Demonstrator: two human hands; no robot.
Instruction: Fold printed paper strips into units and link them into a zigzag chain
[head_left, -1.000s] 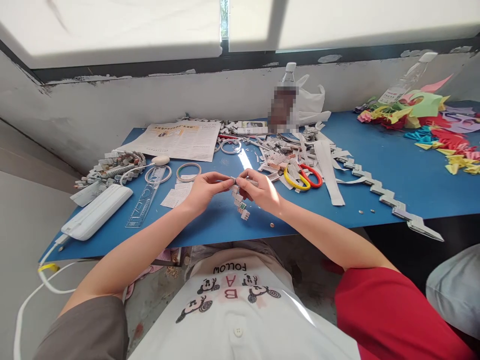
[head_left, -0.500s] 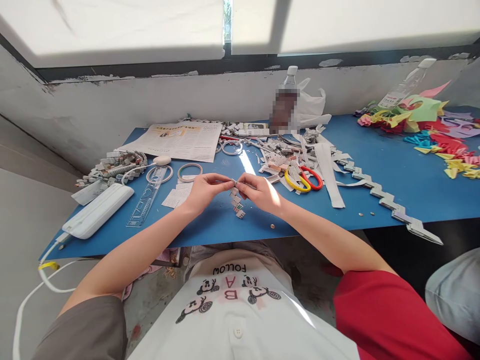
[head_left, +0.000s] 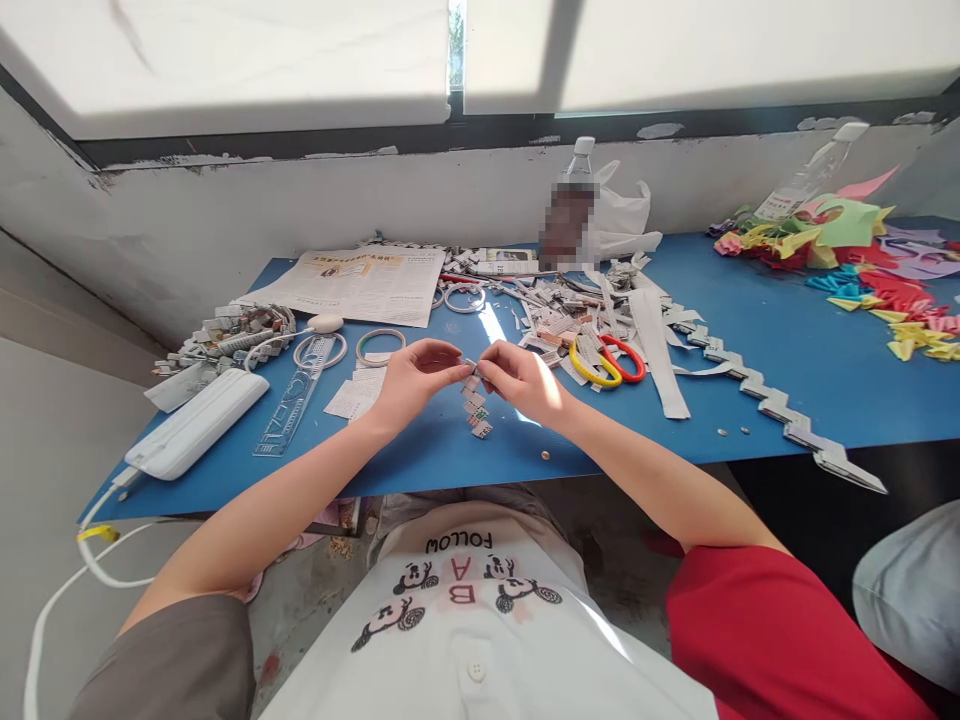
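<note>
A short zigzag chain of folded newspaper hangs between my hands above the near part of the blue table. My left hand pinches the chain's upper end between thumb and fingertips. From the other side, my right hand closes its thumb and forefinger on that same end. Most of the pinched end is covered by my fingertips. Right of my hands lie scissors with one yellow and one red handle, among loose folded paper pieces.
A longer paper chain runs to the table's right edge. At left are a power strip, a clear ruler and tape rolls. Newspaper, a dark-filled bottle and coloured paper lie farther back.
My left fingers have loosened slightly at the chain's top, and my right hand has shifted a little to the right. More of the chain's upper end shows.
</note>
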